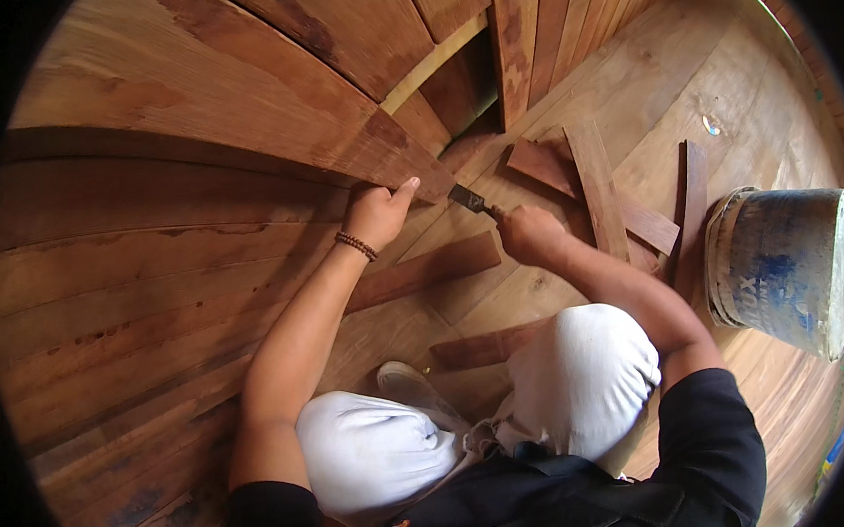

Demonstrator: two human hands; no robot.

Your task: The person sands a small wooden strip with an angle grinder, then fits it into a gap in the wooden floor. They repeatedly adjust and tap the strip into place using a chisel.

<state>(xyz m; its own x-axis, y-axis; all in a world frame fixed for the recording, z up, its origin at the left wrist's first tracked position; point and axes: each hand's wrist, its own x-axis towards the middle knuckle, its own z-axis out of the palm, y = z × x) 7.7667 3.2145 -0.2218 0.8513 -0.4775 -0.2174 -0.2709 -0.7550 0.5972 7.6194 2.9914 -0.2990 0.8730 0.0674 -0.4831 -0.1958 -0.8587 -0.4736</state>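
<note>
My left hand (378,215) grips the lower end of a broad reddish-brown plank (392,155). Its thumb lies along the plank's edge, and the other fingers are mostly hidden. A dark bead bracelet is on that wrist. My right hand (527,234) is closed round a hand tool with a flat dark metal end (466,198); its grip is hidden in the fist. The metal end is at the plank's tip, and I cannot tell whether they touch. Beside the plank, a gap (460,85) in the boards shows a pale batten and a dark hollow.
Several loose boards (597,187) lie crossed on the wooden floor (699,77) to the right. Shorter pieces, one a reddish board (427,271), lie before my knees. A stained blue-grey bucket (780,269) lies tipped at far right. Plank walling (136,269) rises at left.
</note>
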